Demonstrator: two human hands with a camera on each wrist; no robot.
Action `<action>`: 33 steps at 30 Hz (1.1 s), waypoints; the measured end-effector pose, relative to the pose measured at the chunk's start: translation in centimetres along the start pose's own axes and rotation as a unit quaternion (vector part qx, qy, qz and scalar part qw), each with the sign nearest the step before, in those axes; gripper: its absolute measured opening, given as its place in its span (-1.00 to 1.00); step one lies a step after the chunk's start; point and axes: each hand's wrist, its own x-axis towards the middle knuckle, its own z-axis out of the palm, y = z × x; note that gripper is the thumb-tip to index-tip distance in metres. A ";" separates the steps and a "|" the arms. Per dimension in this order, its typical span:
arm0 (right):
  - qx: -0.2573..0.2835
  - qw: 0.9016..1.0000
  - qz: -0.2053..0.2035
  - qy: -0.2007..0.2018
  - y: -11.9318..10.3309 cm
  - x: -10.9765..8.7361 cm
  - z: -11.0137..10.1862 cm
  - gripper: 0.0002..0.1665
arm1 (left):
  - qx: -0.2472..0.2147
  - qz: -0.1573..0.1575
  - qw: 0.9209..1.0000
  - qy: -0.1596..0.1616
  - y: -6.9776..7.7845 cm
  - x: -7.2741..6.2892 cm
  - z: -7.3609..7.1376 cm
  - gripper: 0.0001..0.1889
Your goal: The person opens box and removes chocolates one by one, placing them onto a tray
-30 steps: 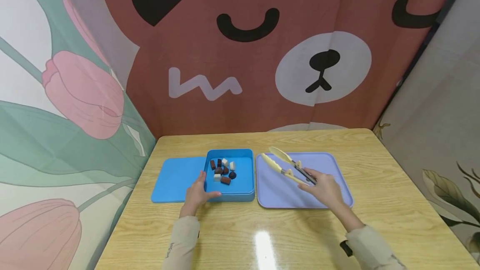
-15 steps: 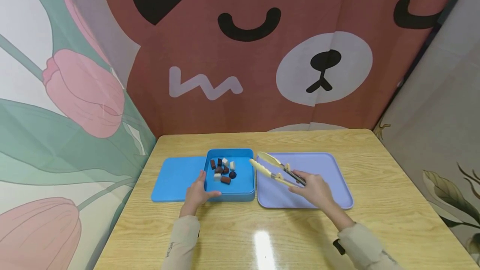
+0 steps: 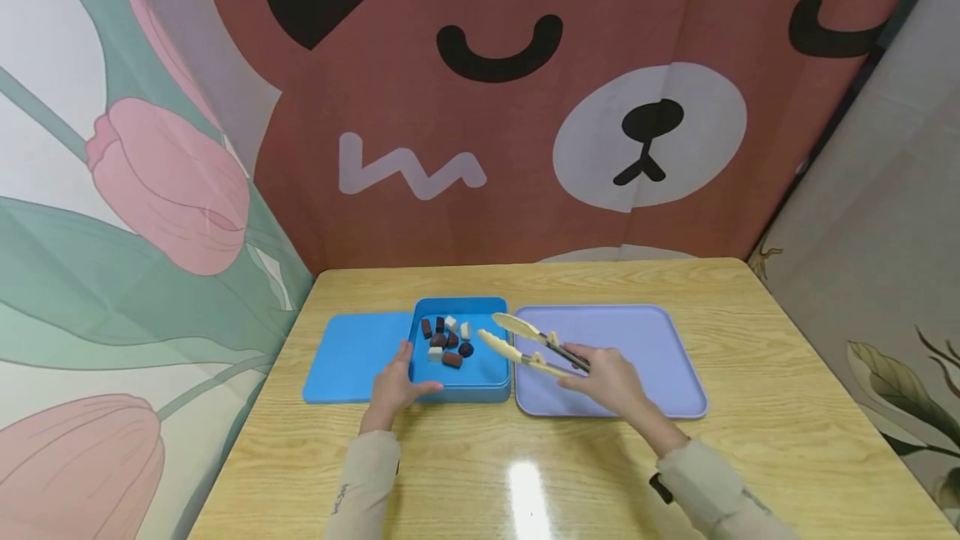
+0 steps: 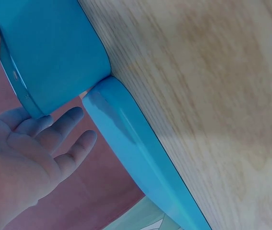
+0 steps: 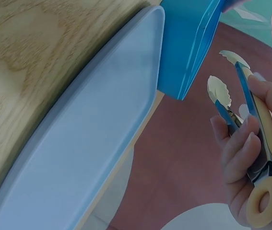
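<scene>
My right hand (image 3: 611, 375) grips a pair of tongs (image 5: 265, 129) with cream tips and handle and metal arms. The tongs' tips are spread apart and reach over the right side of a blue box (image 3: 486, 369), with nothing between them. Several small pieces (image 3: 452, 359), dark brown, reddish brown and white, like chocolates, lie in the box, mostly in its left half. At the box's front left corner rests my left hand (image 3: 393, 390), thumb along the front rim and fingers extended along the left side. In the left wrist view some of its fingers stand off the box wall.
A lilac tray (image 3: 637, 332) lies right of the box, under my right hand. To the left, a flat blue lid (image 3: 352, 361) lies against the box. All rest on a wooden table (image 3: 450, 473), with a printed bear curtain (image 3: 510, 132) behind.
My right hand has carried the tongs leftward from above the tray until their tips overlap the box's right side. The left hand stays at the box corner.
</scene>
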 end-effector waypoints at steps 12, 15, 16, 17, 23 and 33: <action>-0.018 0.999 -0.024 -0.026 -1.5 1.1 1.3 -0.31 | -0.005 -0.001 1.000 0.004 -0.2 0.0 0.1 0.03; -0.023 0.999 -0.027 -0.036 -1.8 1.3 1.5 -0.31 | -0.004 -0.001 1.000 0.002 -0.1 0.0 0.0 0.03; -0.026 0.998 -0.028 -0.040 -1.9 1.3 1.6 -0.31 | -0.004 -0.001 1.000 0.002 -0.1 0.0 0.0 0.03; -0.028 0.998 -0.030 -0.042 -2.0 1.4 1.7 -0.31 | -0.003 0.000 1.000 0.001 -0.2 0.0 0.0 0.03; -0.026 0.998 -0.031 -0.048 -2.5 1.7 2.1 -0.31 | -0.004 0.002 1.000 0.000 -0.4 0.1 0.2 0.03; -0.021 0.997 -0.037 -0.060 -3.2 2.5 2.8 -0.33 | -0.001 0.001 1.000 -0.003 -0.3 0.1 0.1 0.06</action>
